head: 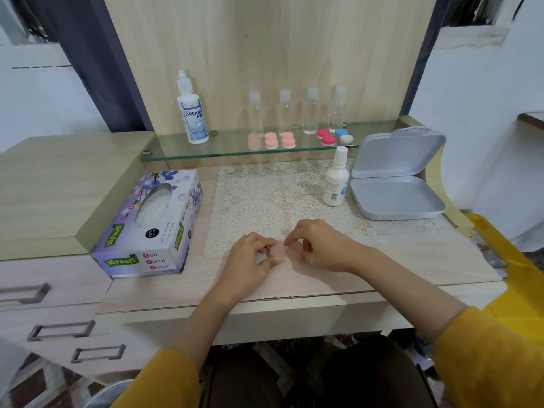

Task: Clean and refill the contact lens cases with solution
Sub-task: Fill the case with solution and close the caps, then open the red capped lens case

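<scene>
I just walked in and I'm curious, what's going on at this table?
A person sits at a dresser, pinching a pale pink lens case between left hand and right hand at the near edge of the lace mat. Whether its caps are on is hard to tell. The other lens cases and the solution bottle stand untouched on the glass shelf, and a tissue box lies to the left.
</scene>
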The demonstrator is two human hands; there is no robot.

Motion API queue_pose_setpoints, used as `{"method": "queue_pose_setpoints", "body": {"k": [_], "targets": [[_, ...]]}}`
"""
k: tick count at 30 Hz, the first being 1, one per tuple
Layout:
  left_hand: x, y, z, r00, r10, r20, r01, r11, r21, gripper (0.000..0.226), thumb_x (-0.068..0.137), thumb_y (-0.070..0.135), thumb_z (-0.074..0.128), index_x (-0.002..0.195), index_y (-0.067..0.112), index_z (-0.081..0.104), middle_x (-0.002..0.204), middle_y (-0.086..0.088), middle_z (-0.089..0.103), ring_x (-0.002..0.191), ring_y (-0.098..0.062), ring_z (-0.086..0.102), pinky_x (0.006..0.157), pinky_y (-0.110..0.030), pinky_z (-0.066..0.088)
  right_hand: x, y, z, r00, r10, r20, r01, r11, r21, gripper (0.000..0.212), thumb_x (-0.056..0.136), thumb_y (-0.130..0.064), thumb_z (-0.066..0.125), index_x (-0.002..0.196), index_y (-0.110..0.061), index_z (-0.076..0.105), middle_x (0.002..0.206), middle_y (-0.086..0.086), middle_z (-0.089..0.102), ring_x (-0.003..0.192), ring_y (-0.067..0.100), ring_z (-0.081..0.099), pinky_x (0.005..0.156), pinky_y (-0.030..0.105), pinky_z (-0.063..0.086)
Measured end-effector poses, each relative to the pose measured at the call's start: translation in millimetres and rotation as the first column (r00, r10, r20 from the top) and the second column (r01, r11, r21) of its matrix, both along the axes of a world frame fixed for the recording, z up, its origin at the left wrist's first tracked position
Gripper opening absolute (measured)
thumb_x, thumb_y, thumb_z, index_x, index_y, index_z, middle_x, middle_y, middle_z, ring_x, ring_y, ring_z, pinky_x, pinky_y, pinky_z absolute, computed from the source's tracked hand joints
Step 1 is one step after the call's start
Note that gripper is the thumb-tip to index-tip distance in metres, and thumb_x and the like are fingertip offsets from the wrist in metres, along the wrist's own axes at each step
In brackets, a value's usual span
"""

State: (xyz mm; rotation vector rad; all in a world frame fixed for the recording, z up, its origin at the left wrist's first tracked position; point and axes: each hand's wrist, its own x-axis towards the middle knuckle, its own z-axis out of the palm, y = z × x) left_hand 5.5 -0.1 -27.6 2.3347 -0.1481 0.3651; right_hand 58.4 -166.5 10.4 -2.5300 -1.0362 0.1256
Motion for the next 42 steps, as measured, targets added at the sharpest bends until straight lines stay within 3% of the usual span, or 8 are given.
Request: {"method": "queue_pose_setpoints", "body": {"k": [3,7,10,14,20,24,30,42], "targets": [[1,1,0,1.000,-0.008,-0.013,0.008,1.000,-0.014,0.030,0.077,0.017,0.072,0.107,0.016,0.067,0.090,0.004,0.056,0.089,-0.014,0.053,0.081,-0.015,0.037,0,0,-1,1.000,-0.005,-0.002,0.005,1.000,-0.017,0.029,0.087,-0.003,0.050,0.112,-0.011,0.064,0.106,0.007,0.054,0.076,0.009,0.040,0.069,0.017,0.032],[5,4,2,0.999,-0.021,-0.026,0.020,0.999,-0.035,0.036,0.077,0.018,0.072,0.113,0.016,0.064,0.094,0.007,0.053,0.083,0.000,0.049,0.074,-0.002,0.033,2,-1,2,1.000,-0.013,0.005,0.013,1.000,-0.019,0.029,0.087,-0.003,0.052,0.113,-0.008,0.063,0.108,0.006,0.053,0.072,0.005,0.039,0.064,0.011,0.029],[12,10,6,1.000,0.010,-0.002,-0.010,1.000,-0.022,0.034,0.079,0.018,0.071,0.112,0.013,0.064,0.097,0.004,0.052,0.081,-0.002,0.049,0.071,-0.002,0.034,5,-6,12,0.999,-0.050,-0.013,0.050,0.999,0.018,0.029,0.086,-0.003,0.053,0.113,-0.008,0.063,0.102,0.000,0.048,0.073,0.006,0.043,0.061,0.005,0.034],[26,24,8,0.996,0.077,0.037,-0.080,0.992,0.101,0.034,0.084,0.023,0.065,0.115,0.010,0.063,0.112,-0.002,0.053,0.107,-0.018,0.049,0.090,-0.011,0.029,17,-8,35,0.995,-0.100,0.003,0.100,0.990,0.101,0.021,0.089,-0.011,0.057,0.109,-0.009,0.065,0.098,-0.001,0.050,0.068,0.011,0.056,0.058,0.007,0.039],[40,38,0,0.995,0.103,-0.013,-0.097,0.966,0.238,0.046,0.087,0.033,0.059,0.128,0.013,0.053,0.140,-0.004,0.042,0.128,-0.022,0.031,0.107,-0.024,0.019,51,-3,78,0.974,-0.225,0.019,0.214,0.945,0.249,0.018,0.089,-0.012,0.058,0.103,-0.004,0.066,0.085,-0.001,0.064,0.059,0.006,0.058,0.059,0.017,0.049],[41,45,-11,0.994,0.105,-0.020,-0.096,0.957,0.275,0.049,0.088,0.042,0.056,0.130,0.016,0.051,0.141,-0.002,0.041,0.130,-0.019,0.028,0.108,-0.021,0.016,83,3,100,0.944,-0.317,0.094,0.279,0.916,0.287,0.016,0.087,-0.013,0.061,0.098,-0.004,0.068,0.083,0.003,0.064,0.058,0.003,0.052,0.052,0.004,0.040],[41,46,-16,0.995,0.101,0.002,-0.098,0.965,0.242,0.083,0.068,0.068,0.022,0.127,0.019,0.055,0.138,0.001,0.045,0.127,-0.016,0.032,0.105,-0.018,0.016,131,9,104,0.876,-0.459,0.149,0.417,0.875,0.248,0.017,0.085,-0.015,0.064,0.093,-0.001,0.069,0.089,0.015,0.067,0.074,0.018,0.055,0.070,0.031,0.046],[42,46,-19,0.994,0.105,0.042,-0.112,0.957,0.269,0.078,0.072,0.064,0.023,0.125,0.018,0.056,0.137,0.001,0.047,0.126,-0.015,0.035,0.106,-0.021,0.020,167,21,96,0.844,-0.482,0.236,0.467,0.876,0.119,0.021,0.081,-0.024,0.069,0.096,-0.011,0.070,0.100,0.008,0.067,0.090,0.023,0.061,0.081,0.039,0.051]]}}
